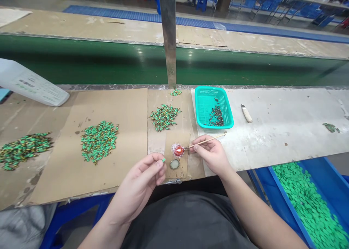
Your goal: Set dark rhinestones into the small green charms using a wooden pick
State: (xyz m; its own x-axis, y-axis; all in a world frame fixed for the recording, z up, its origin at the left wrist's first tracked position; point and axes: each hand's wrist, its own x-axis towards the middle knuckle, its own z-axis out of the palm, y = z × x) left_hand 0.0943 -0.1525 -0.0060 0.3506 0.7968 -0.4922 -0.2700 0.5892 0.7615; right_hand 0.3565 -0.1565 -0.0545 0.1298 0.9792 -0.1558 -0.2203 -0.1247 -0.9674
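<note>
My left hand (144,180) pinches a tiny green piece (163,160) between thumb and fingertips, just left of a small round cap (175,164) on the cardboard. My right hand (211,152) grips a thin wooden brush (207,141) whose tip dips into a small dish of red paint (178,151). Both hands are over a small cardboard patch near the table's front edge.
Piles of green pieces lie at the left (23,149), centre-left (99,140) and centre (164,116). A teal basket (203,107) with dark pieces stands behind my right hand. A blue bin (311,201) of green pieces sits lower right. A metal post (169,38) rises behind.
</note>
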